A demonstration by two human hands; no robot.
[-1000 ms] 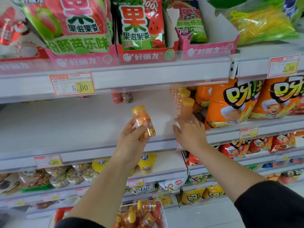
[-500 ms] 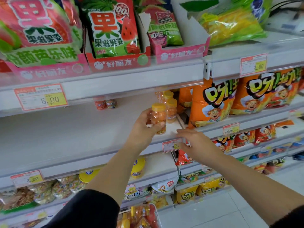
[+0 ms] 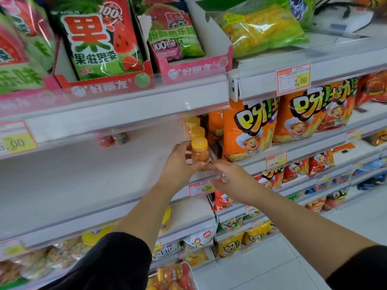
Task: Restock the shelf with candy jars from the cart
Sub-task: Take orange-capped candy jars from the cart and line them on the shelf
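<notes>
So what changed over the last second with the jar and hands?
The left hand carried the candy jar rightward, from over the open shelf to the front of the jar row beside the orange snack bags, still gripping it. The right hand left the row, drew back, and now lies open by that jar's base. The row and two small jars at the back stayed put.

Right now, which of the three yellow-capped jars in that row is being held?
The front jar, nearest the edge of the shelf: the left hand grips it. The middle jar and rear jar behind it stand free.
</notes>
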